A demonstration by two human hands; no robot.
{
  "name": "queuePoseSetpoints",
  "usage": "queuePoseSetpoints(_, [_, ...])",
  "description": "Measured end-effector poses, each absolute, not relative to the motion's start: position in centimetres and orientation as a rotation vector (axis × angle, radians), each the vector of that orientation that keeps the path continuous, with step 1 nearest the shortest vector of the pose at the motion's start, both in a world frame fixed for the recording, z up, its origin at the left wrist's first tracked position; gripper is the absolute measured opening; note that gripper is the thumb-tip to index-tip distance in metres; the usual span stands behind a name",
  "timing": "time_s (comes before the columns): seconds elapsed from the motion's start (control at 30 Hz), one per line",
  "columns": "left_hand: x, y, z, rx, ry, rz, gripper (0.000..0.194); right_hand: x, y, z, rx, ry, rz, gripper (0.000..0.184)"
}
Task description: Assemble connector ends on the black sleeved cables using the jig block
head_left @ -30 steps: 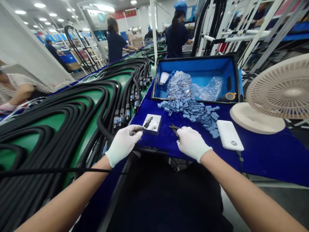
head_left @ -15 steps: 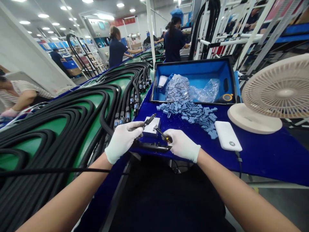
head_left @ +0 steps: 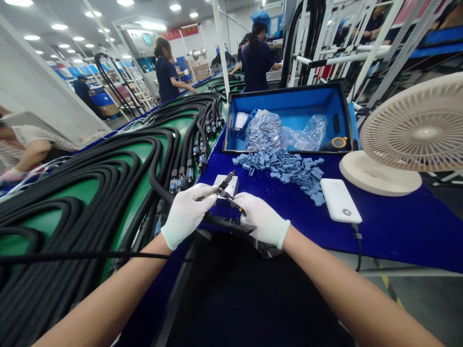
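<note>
My gloved left hand (head_left: 188,213) is closed around a slim black connector (head_left: 227,180), whose ribbed end points up and away from me. In my gloved right hand (head_left: 261,219) is a dark hand tool with yellow marks (head_left: 232,200); my fingers hide most of it, so its exact kind is unclear. The tool's tip meets or nearly meets the connector's side. Below both hands lies a long black piece (head_left: 226,223), partly covered by the right hand. Behind the connector sits a small white block (head_left: 232,187) on the blue tabletop (head_left: 289,212).
Small blue clips (head_left: 289,166) lie piled before a blue bin (head_left: 304,103) holding bagged clips. To the right are a white power bank (head_left: 340,200) and a fan (head_left: 423,132). Black cables (head_left: 108,178) cover the green bench at left. Co-workers (head_left: 166,72) stand farther back.
My right hand has moved left, bringing the tool's tip from just right of the connector up to it. My left hand keeps its hold and has shifted slightly.
</note>
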State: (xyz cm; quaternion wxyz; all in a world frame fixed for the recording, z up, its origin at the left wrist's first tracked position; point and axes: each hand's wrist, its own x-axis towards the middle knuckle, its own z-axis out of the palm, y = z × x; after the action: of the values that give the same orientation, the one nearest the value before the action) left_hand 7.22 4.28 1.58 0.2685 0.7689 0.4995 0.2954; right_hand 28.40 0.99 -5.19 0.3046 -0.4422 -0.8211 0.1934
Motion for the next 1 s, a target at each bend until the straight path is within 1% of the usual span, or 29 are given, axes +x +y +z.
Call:
queuePoseSetpoints(0.1, [7.0, 4.7, 1.7, 2.026, 1.317, 0.726, 0.034, 28.2, 0.9, -6.0, -1.303, -2.201, 0.438, 0.033])
queuePoseSetpoints(0.2, [7.1, 6.0, 2.3, 1.965, 1.214, 0.652, 0.047, 27.9, 0.7, -5.6, -1.392, -2.193, 0.371, 0.026])
queuePoseSetpoints(0.27, [7.5, 7.1, 2.9, 1.987, 1.117, 0.592, 0.052, 27.7, 0.4, -4.8, -1.448, -2.168, 0.354, 0.024])
queuePoseSetpoints(0.37, [8.3, 8.1, 3.3, 1.973, 1.081, 0.557, 0.051, 27.7, 0.2, -3.9, -1.557, -2.081, 0.443, 0.025])
queuePoseSetpoints(0.47, [9.0, 8.1, 3.1, 1.893, 1.157, 0.637, 0.050, 27.9, 0.3, -3.7, -1.650, -2.019, 0.582, 0.037])
queuePoseSetpoints(0.5, [9.2, 8.0, 3.0, 1.880, 1.180, 0.663, 0.050, 28.0, 0.5, -3.8, -1.653, -2.029, 0.606, 0.038])
queuePoseSetpoints(0.6, [9.4, 7.6, 2.9, 1.877, 1.227, 0.706, 0.050, 28.3, 1.0, -4.4, -1.613, -2.099, 0.580, 0.025])
queuePoseSetpoints(0.67, [9.6, 7.4, 2.9, 1.891, 1.241, 0.703, 0.050, 28.4, 1.3, -4.9, -1.611, -2.129, 0.508, 0.021])
queuePoseSetpoints(0.77, [9.7, 7.2, 3.1, 1.908, 1.263, 0.693, 0.050, 28.5, 1.6, -5.5, -1.605, -2.158, 0.423, 0.019])
queuePoseSetpoints(1.0, [10.0, 6.7, 3.1, 1.937, 1.269, 0.721, 0.048, 28.3, 1.9, -6.4, -1.608, -2.122, 0.397, 0.021])
